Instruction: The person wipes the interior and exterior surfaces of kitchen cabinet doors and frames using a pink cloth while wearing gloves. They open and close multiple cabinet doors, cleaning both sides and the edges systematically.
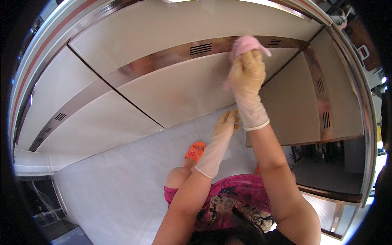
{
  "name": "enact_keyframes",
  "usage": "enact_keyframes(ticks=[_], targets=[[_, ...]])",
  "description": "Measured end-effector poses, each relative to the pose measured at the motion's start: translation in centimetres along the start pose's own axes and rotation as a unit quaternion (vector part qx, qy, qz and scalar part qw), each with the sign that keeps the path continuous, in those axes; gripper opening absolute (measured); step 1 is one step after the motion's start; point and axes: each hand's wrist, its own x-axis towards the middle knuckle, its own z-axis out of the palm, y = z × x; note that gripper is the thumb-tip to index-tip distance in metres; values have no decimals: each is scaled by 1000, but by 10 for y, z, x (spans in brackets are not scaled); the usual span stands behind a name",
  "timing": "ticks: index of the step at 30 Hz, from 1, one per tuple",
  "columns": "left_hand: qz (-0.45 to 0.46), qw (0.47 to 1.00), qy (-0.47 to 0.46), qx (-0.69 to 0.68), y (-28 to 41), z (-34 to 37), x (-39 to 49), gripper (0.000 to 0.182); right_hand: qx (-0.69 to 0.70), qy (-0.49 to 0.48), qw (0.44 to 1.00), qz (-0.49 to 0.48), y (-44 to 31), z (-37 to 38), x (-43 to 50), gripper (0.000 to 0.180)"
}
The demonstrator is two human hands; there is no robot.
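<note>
My right hand, in a pale yellow rubber glove, grips a pink cloth. The cloth lies against the metal strip that crosses a glossy cream cabinet panel, between two sets of vent slots. My left hand, gloved alike, hangs lower and to the left of the right forearm, above the grey tiled floor. Its fingers are partly hidden behind the right glove's cuff, and whether they hold anything does not show.
To the right stands a cabinet door with a slotted metal strip, beside a dark open compartment. A metal-edged rim curves round the cabinets. An orange slipper is on the grey floor. Dark shelving shows at lower left.
</note>
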Motion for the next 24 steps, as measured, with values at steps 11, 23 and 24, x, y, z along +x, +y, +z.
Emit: enact_keyframes(ticks=[11, 23, 24], targets=[[24, 999, 27, -13, 4, 6, -7, 38, 6, 26, 999, -22, 22, -1, 4, 30], [25, 997, 42, 67, 0, 9, -4, 39, -47, 16, 991, -124, 6, 2, 0, 30], [25, 995, 53, 81, -2, 8, -3, 39, -16, -22, 989, -144, -12, 0, 0, 30]])
